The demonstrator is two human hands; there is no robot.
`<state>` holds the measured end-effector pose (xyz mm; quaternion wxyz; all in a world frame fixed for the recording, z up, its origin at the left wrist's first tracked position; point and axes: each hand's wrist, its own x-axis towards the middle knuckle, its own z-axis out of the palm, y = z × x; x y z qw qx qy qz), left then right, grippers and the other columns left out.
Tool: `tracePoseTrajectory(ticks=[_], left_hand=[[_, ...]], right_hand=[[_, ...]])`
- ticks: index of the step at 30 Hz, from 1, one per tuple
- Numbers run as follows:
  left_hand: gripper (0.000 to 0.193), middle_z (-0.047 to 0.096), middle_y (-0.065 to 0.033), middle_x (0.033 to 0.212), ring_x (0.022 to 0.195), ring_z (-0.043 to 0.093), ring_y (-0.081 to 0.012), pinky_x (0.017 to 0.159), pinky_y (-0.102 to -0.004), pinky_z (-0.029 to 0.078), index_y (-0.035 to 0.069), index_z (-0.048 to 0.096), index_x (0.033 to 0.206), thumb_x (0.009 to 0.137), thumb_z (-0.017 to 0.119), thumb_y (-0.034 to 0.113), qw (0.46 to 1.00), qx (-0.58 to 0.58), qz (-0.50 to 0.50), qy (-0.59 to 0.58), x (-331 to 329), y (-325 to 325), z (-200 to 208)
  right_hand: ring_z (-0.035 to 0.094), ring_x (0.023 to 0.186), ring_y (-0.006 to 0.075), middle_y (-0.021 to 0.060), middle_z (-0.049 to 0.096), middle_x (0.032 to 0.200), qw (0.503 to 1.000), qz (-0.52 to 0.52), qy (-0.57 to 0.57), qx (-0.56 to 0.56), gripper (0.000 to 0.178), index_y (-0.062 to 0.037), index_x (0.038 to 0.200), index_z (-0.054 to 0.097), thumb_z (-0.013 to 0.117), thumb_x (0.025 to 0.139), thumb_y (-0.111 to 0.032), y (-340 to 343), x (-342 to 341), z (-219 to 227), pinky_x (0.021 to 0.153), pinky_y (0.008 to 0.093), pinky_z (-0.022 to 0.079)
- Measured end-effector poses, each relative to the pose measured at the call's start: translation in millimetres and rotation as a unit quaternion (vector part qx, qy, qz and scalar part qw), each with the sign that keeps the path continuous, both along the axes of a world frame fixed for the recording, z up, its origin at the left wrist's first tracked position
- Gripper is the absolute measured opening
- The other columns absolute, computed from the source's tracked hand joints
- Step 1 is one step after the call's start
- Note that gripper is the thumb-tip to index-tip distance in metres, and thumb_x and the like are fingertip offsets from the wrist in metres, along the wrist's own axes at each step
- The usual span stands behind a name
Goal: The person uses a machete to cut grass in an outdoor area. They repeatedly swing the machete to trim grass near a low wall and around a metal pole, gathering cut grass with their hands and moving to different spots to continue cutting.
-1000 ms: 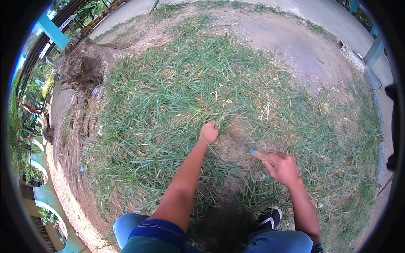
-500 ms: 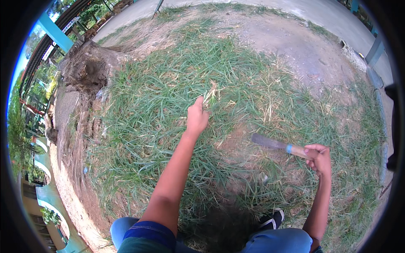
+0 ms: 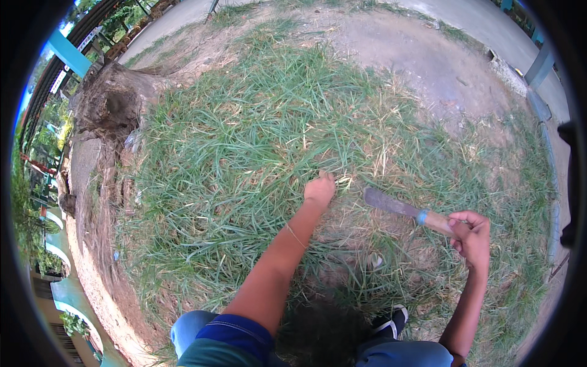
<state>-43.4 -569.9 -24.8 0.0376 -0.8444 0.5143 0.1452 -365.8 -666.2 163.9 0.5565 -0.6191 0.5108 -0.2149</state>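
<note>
My left hand (image 3: 320,188) is low in the grass near the middle of the view, fingers curled down and closed on some grass (image 3: 344,181) whose pale stalks stick out at its right side. Its fingertips are partly hidden among the blades. To the right, my right hand (image 3: 472,237) grips the wooden handle of a broad-bladed knife (image 3: 394,204). A light blue band circles the handle where it meets the dark, worn blade. The blade points left toward my left hand and is held above the ground, apart from that hand.
Thick green grass (image 3: 226,140) spreads ahead and left, thinning to bare soil (image 3: 403,67) at the far right. An old tree stump (image 3: 113,101) stands at the far left. My shoe (image 3: 391,323) and bent knees are below. A concrete edge (image 3: 541,110) runs along the right.
My left hand has come nearer and to the right, from the upright grass down to a lower patch. My right hand, still holding the knife, has shifted slightly right. The view has turned a little.
</note>
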Motion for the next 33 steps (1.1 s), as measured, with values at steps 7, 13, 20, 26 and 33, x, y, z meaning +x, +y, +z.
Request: tracePoseTrajectory(ticks=[7,13,20,26,33], left_hand=[[0.03,0.061,-0.0149,0.107,0.1,0.058,-0.0313,0.085,-0.0411,0.047,0.005,0.06,0.104,0.083,0.043,0.019,0.993,0.034,0.067,0.094,17.3,-14.1,9.5],[0.034,0.057,-0.0168,0.114,0.113,0.048,-0.0326,0.093,-0.0423,0.04,0.006,0.059,0.107,0.08,0.043,0.021,0.995,-0.04,0.001,0.088,54.5,13.6,-44.9],[0.04,0.059,-0.0209,0.103,0.097,0.054,-0.0398,0.086,-0.0455,0.042,0.0,0.059,0.103,0.075,0.044,0.025,0.944,-0.203,0.11,0.236,22.6,-4.5,-49.1],[0.044,0.059,-0.0235,0.104,0.099,0.055,-0.0386,0.089,-0.0418,0.042,0.001,0.057,0.111,0.075,0.051,0.025,0.905,-0.258,0.187,0.282,41.4,25.6,-69.5],[0.046,0.059,-0.0201,0.108,0.1,0.056,-0.0341,0.089,-0.0365,0.041,0.0,0.055,0.115,0.076,0.055,0.025,0.91,-0.266,0.208,0.241,43.1,30.5,-81.0]], right_hand=[[0.049,0.039,0.0072,0.0056,0.058,0.057,0.999,-0.013,-0.03,0.004,0.013,0.0006,0.086,0.065,0.065,0.078,-0.01,21.0,66.9,-94.0,0.032,0.0201,0.031],[0.048,0.037,0.0066,0.0076,0.059,0.058,0.996,-0.016,-0.024,0.082,0.012,0.0011,0.085,0.064,0.066,0.077,-0.008,3.3,25.7,-34.7,0.03,0.0176,0.029],[0.047,0.039,0.0064,0.0056,0.058,0.058,0.993,-0.05,-0.014,0.106,0.012,0.0013,0.085,0.065,0.065,0.078,-0.009,6.1,45.5,-97.6,0.033,0.0195,0.03],[0.047,0.038,0.0061,0.0045,0.058,0.057,0.998,-0.019,-0.059,0.024,0.012,0.0004,0.084,0.064,0.065,0.079,-0.011,38.3,62.3,-82.7,0.033,0.0195,0.031],[0.047,0.036,0.0072,0.0056,0.057,0.057,0.984,-0.032,-0.037,0.171,0.012,0.0008,0.083,0.063,0.064,0.079,-0.011,-12.8,13.5,-60.1,0.03,0.0195,0.029]])
